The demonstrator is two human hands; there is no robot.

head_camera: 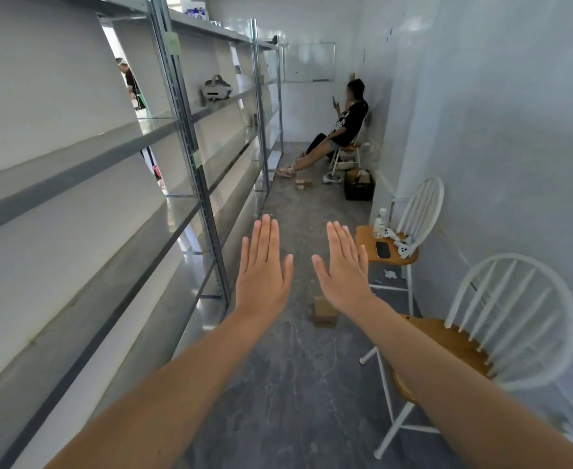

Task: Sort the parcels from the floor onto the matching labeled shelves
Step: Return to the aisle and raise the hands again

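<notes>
My left hand [263, 265] and my right hand [344, 265] are stretched out flat in front of me, palms down, fingers apart, holding nothing. Below and between them a small stack of brown cardboard parcels [324, 311] lies on the grey floor. More small parcels [303, 183] lie farther down the aisle. A long grey metal shelving unit [190, 154] runs along the left side, with small green labels [172, 45] on its uprights. Its shelves are mostly bare.
Two white chairs with wooden seats stand on the right: a near chair [454, 340], and a far chair [390, 248] carrying a bottle, a phone and white controllers. A person [342, 126] sits at the far end beside a black crate [358, 187]. A headset [216, 88] rests on a shelf.
</notes>
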